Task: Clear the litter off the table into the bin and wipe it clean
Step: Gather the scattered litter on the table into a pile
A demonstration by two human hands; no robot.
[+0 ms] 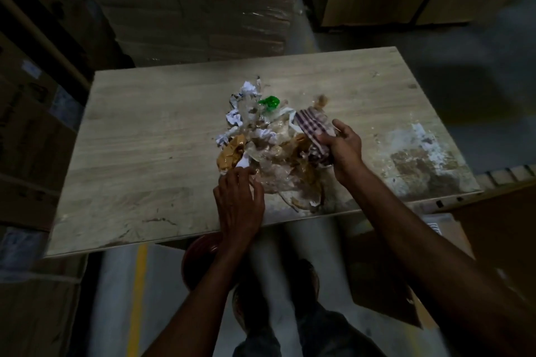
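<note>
Step in hand is gathering: the right hand (342, 148), grip closed on the cloth (311, 124), and the left hand (239, 203), fingers loosely curled at the litter's (269, 142) near edge, herd it toward the bin (200, 258) below the table (145, 153) edge; next, sweep it over.

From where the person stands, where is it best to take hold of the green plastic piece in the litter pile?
Probably by its rounded top, coming from above on the far side. The green plastic piece sits high at the far edge of the litter pile, with bare table beyond it.
</note>
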